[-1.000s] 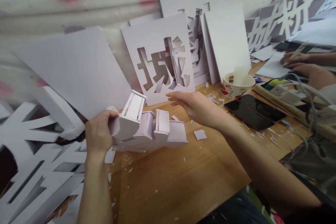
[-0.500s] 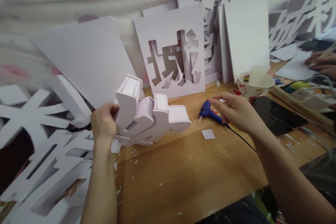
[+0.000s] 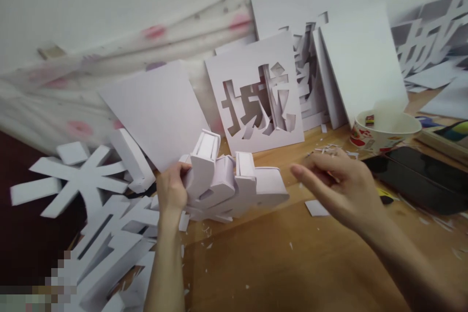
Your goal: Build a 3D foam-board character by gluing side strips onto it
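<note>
Nearer the camera than before, the right hand (image 3: 340, 187) curls its fingers, thumb extended; whether it pinches anything, I cannot tell. The left hand (image 3: 172, 187) grips the left end of a boxy white piece (image 3: 241, 192) above the table (image 3: 278, 263). Beside two dark phones (image 3: 427, 180), a printed paper bowl (image 3: 397, 140) contains a small colorful packet (image 3: 370, 120) and something pale and translucent.

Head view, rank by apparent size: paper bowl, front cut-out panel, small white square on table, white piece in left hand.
1. Front cut-out panel
2. Held white piece
3. Paper bowl
4. White square
</note>
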A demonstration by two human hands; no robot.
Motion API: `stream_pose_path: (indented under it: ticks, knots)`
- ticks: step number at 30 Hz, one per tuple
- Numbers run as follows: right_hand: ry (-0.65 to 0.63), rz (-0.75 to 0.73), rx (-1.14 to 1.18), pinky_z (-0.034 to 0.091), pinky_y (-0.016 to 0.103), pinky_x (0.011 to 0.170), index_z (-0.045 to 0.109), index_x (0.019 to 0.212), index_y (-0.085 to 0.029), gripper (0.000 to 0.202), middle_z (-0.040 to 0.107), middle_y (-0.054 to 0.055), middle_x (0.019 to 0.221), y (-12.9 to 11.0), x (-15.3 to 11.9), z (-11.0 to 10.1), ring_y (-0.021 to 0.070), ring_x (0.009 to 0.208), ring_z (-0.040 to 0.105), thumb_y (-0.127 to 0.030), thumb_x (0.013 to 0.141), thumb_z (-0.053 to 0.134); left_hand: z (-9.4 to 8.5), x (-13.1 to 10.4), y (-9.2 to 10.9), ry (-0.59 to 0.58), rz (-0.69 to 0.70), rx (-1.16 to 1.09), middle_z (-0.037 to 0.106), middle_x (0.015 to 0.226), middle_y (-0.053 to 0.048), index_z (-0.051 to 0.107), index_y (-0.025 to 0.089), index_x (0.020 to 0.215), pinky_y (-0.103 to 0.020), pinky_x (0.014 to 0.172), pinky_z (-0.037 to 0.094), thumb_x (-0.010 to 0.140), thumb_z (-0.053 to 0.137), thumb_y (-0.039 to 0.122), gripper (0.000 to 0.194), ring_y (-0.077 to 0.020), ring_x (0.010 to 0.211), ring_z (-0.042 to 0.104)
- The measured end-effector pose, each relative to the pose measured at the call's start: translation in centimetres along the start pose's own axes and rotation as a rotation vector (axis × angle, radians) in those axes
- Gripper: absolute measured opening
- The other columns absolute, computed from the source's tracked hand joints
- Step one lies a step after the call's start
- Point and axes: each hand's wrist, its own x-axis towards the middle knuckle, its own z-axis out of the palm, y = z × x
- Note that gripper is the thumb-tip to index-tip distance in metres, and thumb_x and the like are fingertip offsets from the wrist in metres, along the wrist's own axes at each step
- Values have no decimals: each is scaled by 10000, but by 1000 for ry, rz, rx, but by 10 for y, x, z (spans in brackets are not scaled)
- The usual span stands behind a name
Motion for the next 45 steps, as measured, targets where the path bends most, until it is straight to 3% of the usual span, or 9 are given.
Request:
stream_pose_path:
  ticks: [3,7,13,17,25,29,35,40,45]
  knots:
    - [-2,-185,-5,433,322,714,696,940,-180,261,639,35,789,-29,7,16,185,755,576,-430,919,628,-1,-5,10,-10,42,20,751,782,-67,723,164,772,-320,680,476,764,337,351,428,-235,764,667]
    - [-22,-284,-31,428,487,1017,567,1306,-41,645,580,212,1283,-53,12,45,334,1208,484,-515,879,665,-1,-13,24,-29,91,54,723,732,-62,712,167,745,-314,680,443,765,367,332,383,-227,733,639]
    - [73,-310,-70,462,460,1023,655,1214,-130,282,585,172,1317,-52,6,62,286,1212,476,-229,969,556,0,-13,25,-43,91,43,730,764,-62,712,175,769,-314,674,430,790,347,313,391,-219,727,627]
    - [110,-355,4,498,441,974,673,1138,-167,208,627,149,1250,-51,3,57,250,1144,540,-210,974,554,0,-15,27,-45,91,40,717,739,-55,699,183,747,-310,679,428,810,347,308,379,-212,719,620]
    - [-103,-243,-53,442,593,1035,628,1295,-136,457,533,221,1422,-56,9,42,345,1340,446,-410,1040,365,0,-21,37,-25,142,64,732,764,-51,688,208,747,-315,690,441,838,329,294,381,-222,755,644]
    - [-35,-212,-26,444,547,1061,616,1281,-23,476,544,251,1405,-57,6,44,344,1334,464,-359,1035,386,3,-26,45,-37,164,55,737,798,-54,684,205,764,-313,710,445,844,331,287,372,-224,793,655]
    - [206,63,369,480,437,1021,772,1031,-230,181,695,88,1244,-54,-12,44,244,1216,588,-274,932,627,4,-34,53,-36,196,31,734,795,-43,666,209,750,-298,696,450,860,304,288,386,-209,788,660]
    - [110,428,813,459,477,1045,798,802,-312,125,708,47,1227,-43,-11,42,285,1247,591,-414,735,827,6,-36,56,-35,278,67,734,806,-44,658,203,769,-299,696,451,874,296,271,383,-207,787,660]
    - [102,513,823,421,493,1059,744,705,-256,225,706,66,1167,-42,-12,36,289,1221,589,-474,757,772,8,-39,58,-12,333,137,733,805,-47,650,204,763,-297,688,449,896,283,256,394,-205,781,662]
